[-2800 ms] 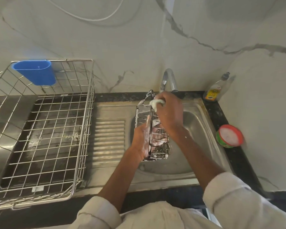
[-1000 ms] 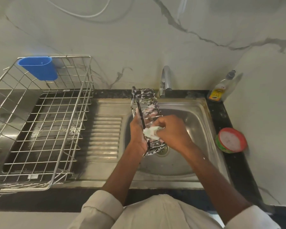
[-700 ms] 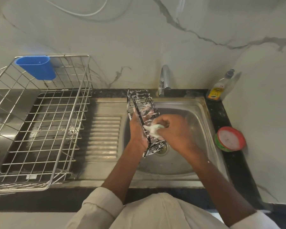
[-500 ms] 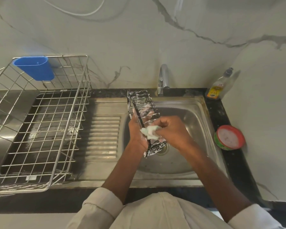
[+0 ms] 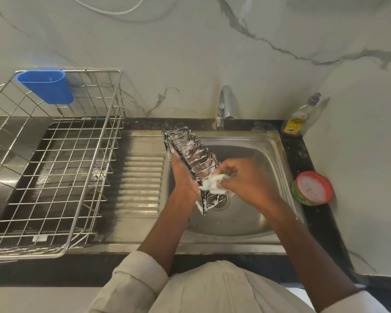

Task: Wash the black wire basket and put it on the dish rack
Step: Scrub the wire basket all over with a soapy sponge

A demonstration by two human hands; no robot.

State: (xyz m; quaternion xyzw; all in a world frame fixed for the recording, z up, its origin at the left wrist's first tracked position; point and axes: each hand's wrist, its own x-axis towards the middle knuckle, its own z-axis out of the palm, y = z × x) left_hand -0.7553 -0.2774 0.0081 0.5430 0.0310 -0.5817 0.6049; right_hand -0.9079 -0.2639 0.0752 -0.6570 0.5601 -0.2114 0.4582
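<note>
- Currently the black wire basket (image 5: 191, 162) is held tilted above the left part of the sink (image 5: 266, 150), its far end raised toward the tap (image 5: 224, 107) and its near end low over the drain; white foam coats the wires.
- Left hand (image 5: 183, 175): grips the basket's left long side, fingers wrapped behind the wires.
- Right hand (image 5: 242, 177): fingers curled round a pale, soapy sponge (image 5: 212, 183), pressing it against the basket's near right side.
- Dish rack (image 5: 54, 154): a steel wire crate standing to the left, beyond the ribbed drainboard (image 5: 140, 184), well apart from the basket.
- Blue plastic cup (image 5: 46, 85): hooked on the rack's far rim.
- Soap bottle (image 5: 299, 118): at the sink's far right corner, against the marble wall.
- Round red-rimmed tub (image 5: 313, 187): on the dark counter to the right of the sink, holding a white substance.
</note>
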